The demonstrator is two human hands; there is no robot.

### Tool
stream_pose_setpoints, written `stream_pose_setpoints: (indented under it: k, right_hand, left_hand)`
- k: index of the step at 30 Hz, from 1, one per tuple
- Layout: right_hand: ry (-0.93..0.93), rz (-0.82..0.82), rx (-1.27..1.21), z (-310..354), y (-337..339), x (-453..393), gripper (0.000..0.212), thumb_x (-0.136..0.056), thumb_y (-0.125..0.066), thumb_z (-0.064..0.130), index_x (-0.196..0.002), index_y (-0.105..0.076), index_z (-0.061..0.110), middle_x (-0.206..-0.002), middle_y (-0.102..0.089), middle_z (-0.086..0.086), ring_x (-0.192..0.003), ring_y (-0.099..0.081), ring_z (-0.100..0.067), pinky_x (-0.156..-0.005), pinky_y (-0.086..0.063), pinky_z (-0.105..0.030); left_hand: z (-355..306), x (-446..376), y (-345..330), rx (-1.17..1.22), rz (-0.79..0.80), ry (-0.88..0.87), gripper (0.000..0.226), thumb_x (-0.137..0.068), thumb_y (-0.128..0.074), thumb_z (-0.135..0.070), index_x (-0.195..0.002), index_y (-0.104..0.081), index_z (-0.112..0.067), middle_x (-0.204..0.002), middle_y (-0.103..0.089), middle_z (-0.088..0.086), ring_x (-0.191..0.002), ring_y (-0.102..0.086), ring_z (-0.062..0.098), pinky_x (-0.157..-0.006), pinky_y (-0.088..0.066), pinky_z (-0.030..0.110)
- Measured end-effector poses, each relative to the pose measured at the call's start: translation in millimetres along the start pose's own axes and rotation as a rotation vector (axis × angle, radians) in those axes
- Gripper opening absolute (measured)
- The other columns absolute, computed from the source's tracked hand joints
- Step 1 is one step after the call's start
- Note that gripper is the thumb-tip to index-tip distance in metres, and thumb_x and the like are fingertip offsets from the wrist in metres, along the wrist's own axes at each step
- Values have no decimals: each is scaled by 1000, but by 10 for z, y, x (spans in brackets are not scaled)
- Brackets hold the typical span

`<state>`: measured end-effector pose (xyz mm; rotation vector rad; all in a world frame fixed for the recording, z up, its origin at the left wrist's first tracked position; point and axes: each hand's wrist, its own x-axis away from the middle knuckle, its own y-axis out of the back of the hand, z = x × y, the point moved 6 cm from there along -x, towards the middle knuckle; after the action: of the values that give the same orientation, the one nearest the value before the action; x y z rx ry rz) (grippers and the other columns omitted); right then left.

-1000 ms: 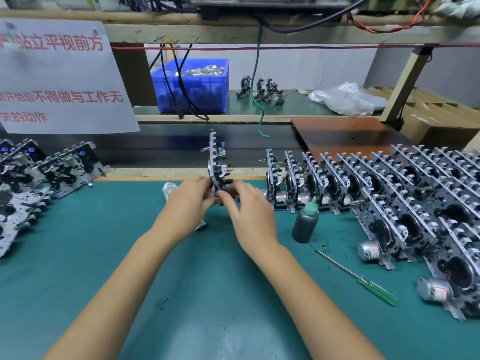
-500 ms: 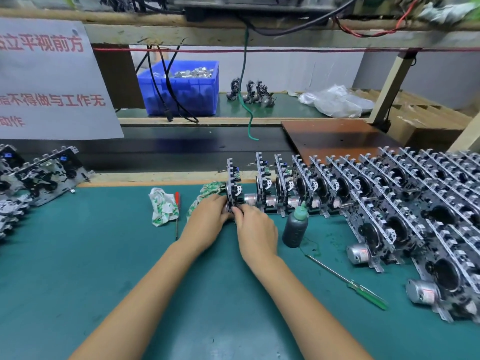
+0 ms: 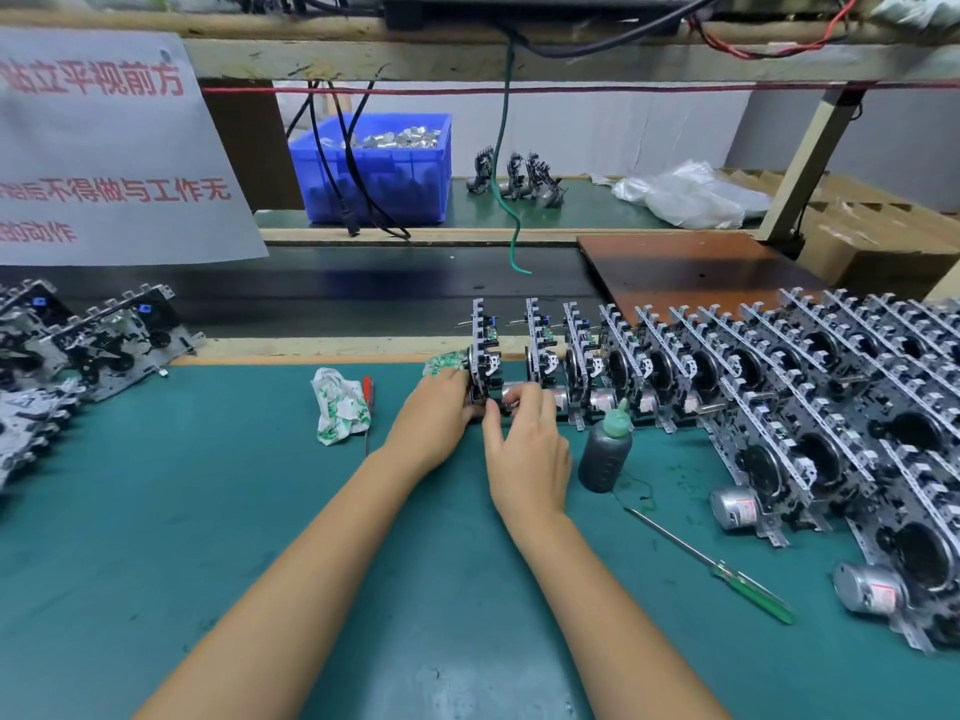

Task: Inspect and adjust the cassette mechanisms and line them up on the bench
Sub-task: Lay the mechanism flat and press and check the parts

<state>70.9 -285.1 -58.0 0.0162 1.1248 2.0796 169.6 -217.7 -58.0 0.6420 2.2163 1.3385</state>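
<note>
A cassette mechanism (image 3: 484, 350) stands upright on the green bench mat (image 3: 208, 511), at the left end of a long row of upright mechanisms (image 3: 727, 366). My left hand (image 3: 434, 418) grips its lower left side. On its right, the fingers of my right hand (image 3: 524, 444) pinch its base near the small silver motor. A gap separates it from the nearest mechanism (image 3: 540, 345) in the row. Several more mechanisms (image 3: 98, 340) lie flat at the far left of the bench.
A dark oil bottle with a green cap (image 3: 607, 449) stands just right of my right hand. A green-handled screwdriver (image 3: 717, 563) lies on the mat, a crumpled cloth (image 3: 340, 405) and a red-handled tool (image 3: 368, 392) to the left. A blue bin (image 3: 379, 168) sits behind.
The mechanism was held up in the air by both hands; it has come down onto the mat at the left end of the row, both hands still on it.
</note>
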Motion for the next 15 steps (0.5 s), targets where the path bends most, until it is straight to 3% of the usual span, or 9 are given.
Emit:
stream_pose_setpoints:
  k: [5, 8, 9, 11, 13, 15]
  right_hand:
    - [-18, -7, -94, -36, 5, -16, 17, -96, -47, 32, -97, -46, 16, -95, -55, -5, -80, -57, -33, -62, -34, -39]
    - [40, 9, -119, 4, -10, -15, 19, -96, -47, 33, -93, -50, 15, -88, -62, -4, -81, -57, -32, -62, -30, -38]
    - [69, 18, -114, 26, -13, -12, 21, -96, -47, 34, -92, -52, 14, -87, -64, -4, -81, -57, -31, -63, -31, -38]
    - [117, 35, -105, 56, -3, -4, 25, -97, -47, 34, -90, -56, 12, -87, -67, -5, -82, -58, -32, -65, -36, -39]
    - [158, 62, -118, 93, 4, 19, 25, -97, -47, 33, -91, -57, 12, -88, -68, -6, -83, -58, -33, -66, -38, -40]
    - [208, 99, -145, 174, -5, 74, 22, -96, -47, 31, -91, -56, 12, -87, -67, -6, -81, -58, -34, -64, -37, -39]
  left_hand:
    - [-104, -57, -29, 10, 2, -17, 16, -92, -50, -9, -85, -36, -14, -104, -54, 16, -92, -46, 29, -68, -26, 29]
    - [-96, -14, -48, 8, 5, -14, 9, -94, -46, -10, -87, -40, -12, -106, -53, 15, -87, -37, 22, -69, -25, 29]
    - [-94, 4, -60, -5, 18, -12, 3, -95, -45, -10, -92, -44, -10, -109, -53, 15, -90, -39, 24, -70, -26, 29]
    - [-97, 51, -66, 2, 25, -15, 19, -96, -44, -12, -113, -50, -5, -122, -50, 14, -105, -44, 29, -80, -33, 30]
    - [-94, 153, -21, 86, 17, -8, 39, -96, -44, -13, -135, -43, -7, -139, -42, 11, -122, -43, 28, -96, -36, 32]
    - [-51, 323, 69, 156, -18, -3, 47, -95, -46, -12, -141, -39, -12, -145, -36, 6, -128, -41, 23, -103, -36, 33]
